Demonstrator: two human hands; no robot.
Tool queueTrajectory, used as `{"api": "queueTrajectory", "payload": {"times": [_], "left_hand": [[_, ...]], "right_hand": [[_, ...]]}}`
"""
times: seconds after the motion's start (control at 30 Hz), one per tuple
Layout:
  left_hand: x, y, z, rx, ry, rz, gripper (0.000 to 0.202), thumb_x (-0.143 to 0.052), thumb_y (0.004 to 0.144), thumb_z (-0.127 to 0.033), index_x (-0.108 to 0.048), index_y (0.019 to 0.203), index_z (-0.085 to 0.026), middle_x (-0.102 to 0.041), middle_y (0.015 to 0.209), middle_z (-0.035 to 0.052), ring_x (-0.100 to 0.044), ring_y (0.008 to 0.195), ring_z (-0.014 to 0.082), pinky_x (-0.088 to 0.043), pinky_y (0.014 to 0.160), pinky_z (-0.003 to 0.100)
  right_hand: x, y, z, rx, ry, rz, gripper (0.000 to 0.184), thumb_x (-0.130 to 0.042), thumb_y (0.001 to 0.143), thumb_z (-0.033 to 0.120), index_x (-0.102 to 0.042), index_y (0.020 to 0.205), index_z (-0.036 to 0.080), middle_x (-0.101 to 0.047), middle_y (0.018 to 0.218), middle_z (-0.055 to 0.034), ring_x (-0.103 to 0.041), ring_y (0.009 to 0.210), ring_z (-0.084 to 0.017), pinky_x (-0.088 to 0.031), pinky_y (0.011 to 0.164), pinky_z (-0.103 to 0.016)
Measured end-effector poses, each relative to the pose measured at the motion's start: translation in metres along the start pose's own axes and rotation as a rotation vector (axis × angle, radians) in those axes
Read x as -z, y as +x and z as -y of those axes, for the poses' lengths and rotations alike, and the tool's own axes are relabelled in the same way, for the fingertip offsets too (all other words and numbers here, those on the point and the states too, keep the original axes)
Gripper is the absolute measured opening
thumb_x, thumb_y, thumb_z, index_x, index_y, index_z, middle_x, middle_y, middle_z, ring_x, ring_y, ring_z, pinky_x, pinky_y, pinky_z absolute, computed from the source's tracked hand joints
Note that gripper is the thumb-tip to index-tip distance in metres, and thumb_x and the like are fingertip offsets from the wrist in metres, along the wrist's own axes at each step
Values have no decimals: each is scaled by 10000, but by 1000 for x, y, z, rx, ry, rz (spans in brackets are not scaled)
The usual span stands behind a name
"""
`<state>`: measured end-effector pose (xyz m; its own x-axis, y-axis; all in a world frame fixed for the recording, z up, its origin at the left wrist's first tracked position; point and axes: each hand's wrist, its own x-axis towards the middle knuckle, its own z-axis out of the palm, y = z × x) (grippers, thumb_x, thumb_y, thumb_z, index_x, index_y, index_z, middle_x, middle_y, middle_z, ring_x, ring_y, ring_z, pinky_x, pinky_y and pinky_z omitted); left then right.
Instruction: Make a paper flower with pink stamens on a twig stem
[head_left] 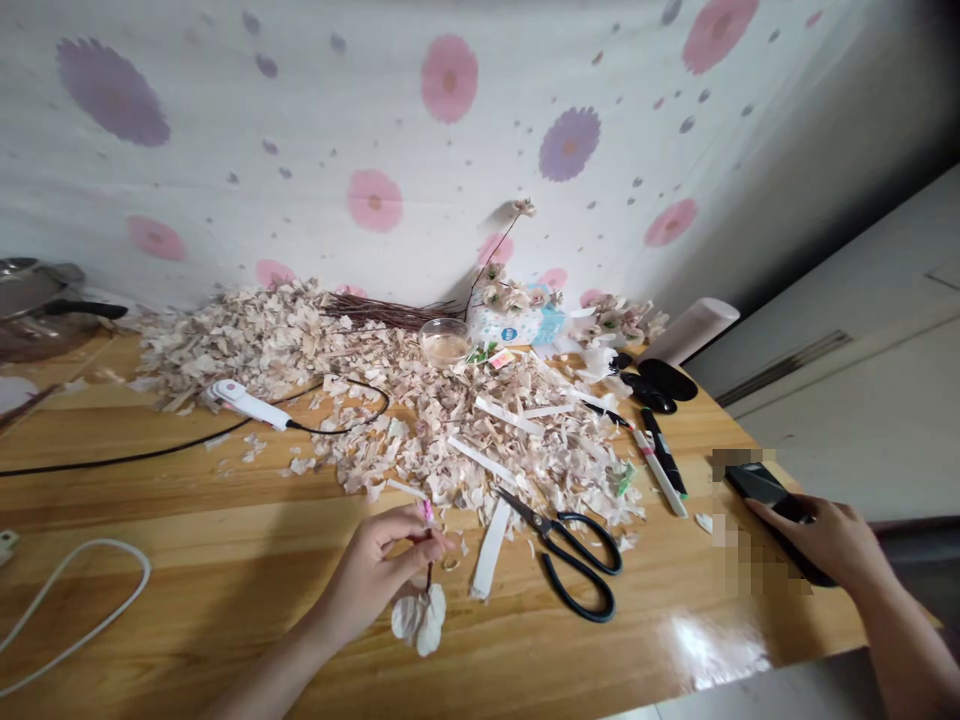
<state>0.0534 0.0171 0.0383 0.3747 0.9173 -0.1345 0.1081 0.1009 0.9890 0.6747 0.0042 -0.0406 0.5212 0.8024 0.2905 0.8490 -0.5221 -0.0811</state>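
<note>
Near the front of the table, my left hand [379, 565] pinches a thin dark stem with pale petals [421, 620] hanging below the fingers. A bit of pink shows above the fingertips. At the right edge of the table, my right hand [832, 545] grips a black phone [759, 487], its thumb over the near part. Between the hands lie black-handled scissors [555, 535], slightly parted, with a white paper strip [491, 550] beside the blades.
A wide heap of pale petals [420, 420] spreads across the table. Behind it are brown twigs [390, 310], a clear bowl [445, 343] and a tissue pack [514, 325] with flowers. A white corded device [251, 405] lies left; two pens [664, 460] lie right.
</note>
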Motion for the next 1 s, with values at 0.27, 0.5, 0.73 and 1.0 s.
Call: {"api": "queueTrajectory", "payload": {"times": [0.27,0.5,0.73,1.0], "left_hand": [[-1,-1,-2,-29,5,-11,218,-644,814,-367,-740,806,-172,-702,819,66,-644,818,179,-484,745,222],[1,-7,-8,5,63,10,279,-608,824,-427,-743,812,-182,-714,815,74,-662,813,185,-510,727,211],[3,-1,6,67,189,-46,387,-659,707,-566,-762,759,-196,-740,760,78,-679,696,200,-549,707,219],[9,6,38,196,109,-75,434,-729,569,-621,-771,708,-212,-745,754,62,-703,688,229,-579,667,221]], "right_hand": [[22,-68,45,-73,92,-339,703,-279,822,626,-491,1322,180,-540,1161,-296,-445,1197,-403,-337,983,-495],[26,-88,52,-80,120,-495,445,-344,887,453,-576,1210,255,-590,1125,-217,-496,1155,-356,-348,964,-478],[21,-80,43,-102,64,-554,352,-385,875,337,-688,918,163,-613,1114,-137,-539,1034,-315,-388,901,-472],[15,-75,45,-13,68,-496,399,-391,889,407,-703,789,179,-624,1081,-122,-476,1076,-308,-330,953,-484]]}}
